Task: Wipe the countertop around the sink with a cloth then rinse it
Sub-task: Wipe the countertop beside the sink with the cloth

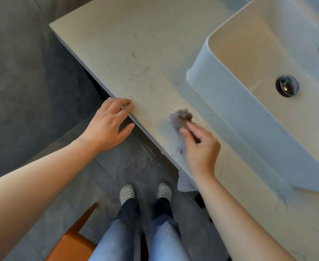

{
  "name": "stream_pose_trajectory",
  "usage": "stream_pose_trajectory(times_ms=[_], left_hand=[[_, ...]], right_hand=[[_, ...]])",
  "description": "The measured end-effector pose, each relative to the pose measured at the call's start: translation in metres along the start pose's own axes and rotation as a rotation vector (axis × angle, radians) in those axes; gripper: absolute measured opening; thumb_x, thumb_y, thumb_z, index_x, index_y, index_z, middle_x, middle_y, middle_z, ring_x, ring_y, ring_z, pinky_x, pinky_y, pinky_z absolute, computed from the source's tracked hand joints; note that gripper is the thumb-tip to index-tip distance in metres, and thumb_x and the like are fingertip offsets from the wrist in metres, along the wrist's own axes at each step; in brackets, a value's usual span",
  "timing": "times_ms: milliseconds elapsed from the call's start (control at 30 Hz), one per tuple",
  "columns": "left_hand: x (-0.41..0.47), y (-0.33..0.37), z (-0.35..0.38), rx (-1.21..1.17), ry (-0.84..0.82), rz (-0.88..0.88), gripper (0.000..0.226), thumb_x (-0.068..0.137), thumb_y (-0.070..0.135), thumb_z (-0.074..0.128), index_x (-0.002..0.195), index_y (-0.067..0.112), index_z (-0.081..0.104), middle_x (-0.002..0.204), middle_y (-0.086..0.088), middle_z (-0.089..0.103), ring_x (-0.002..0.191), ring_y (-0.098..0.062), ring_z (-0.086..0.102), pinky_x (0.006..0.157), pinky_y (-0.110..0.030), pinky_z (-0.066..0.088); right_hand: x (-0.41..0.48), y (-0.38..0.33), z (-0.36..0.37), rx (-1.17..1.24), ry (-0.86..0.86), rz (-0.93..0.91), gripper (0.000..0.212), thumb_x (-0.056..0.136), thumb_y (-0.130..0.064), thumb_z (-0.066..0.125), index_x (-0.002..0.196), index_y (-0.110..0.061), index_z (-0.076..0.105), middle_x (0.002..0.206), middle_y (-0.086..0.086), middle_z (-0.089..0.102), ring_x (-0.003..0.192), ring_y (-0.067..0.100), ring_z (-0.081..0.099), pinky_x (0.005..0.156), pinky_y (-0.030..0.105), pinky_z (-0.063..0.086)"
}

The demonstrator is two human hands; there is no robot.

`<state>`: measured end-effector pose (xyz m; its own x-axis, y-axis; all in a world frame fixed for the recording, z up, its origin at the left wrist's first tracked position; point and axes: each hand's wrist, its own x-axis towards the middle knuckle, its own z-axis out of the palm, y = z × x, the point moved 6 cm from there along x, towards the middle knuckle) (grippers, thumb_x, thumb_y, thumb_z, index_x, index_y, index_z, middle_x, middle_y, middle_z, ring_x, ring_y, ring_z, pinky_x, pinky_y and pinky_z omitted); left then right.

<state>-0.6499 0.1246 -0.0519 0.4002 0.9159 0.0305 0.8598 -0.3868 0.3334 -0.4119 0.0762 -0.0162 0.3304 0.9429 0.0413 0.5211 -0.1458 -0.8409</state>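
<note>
Along its front edge, the pale stone worktop (145, 44) offers a broad stretch of surface from the white sink (230, 113) out to its left corner, with grey floor tiles (23, 81) below. The left hand (107, 125) is spread with fingers straight, fingertips on the front edge, holding nothing. The right hand (200, 146) is curled, pinching a bunched grey cloth (181, 117) against the worktop just beside the sink's outer wall; a chrome drain plug (287, 85) sits in the sink's bottom.
</note>
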Motion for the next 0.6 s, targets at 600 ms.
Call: stream_pose_trajectory(times_ms=[600], left_hand=[[-0.006,0.000,0.016,0.022,-0.012,-0.014,0.069,0.089,0.046,0.043,0.145,0.005,0.035,0.144,-0.012,0.039,0.137,-0.032,0.030,0.114,-0.044,0.028]], right_hand=[[0.080,0.028,0.014,-0.235,0.266,-0.075,0.027,0.086,-0.014,0.064,0.110,-0.004,0.069,0.110,0.010,0.070,0.103,0.030,0.062,0.091,0.041,0.049]])
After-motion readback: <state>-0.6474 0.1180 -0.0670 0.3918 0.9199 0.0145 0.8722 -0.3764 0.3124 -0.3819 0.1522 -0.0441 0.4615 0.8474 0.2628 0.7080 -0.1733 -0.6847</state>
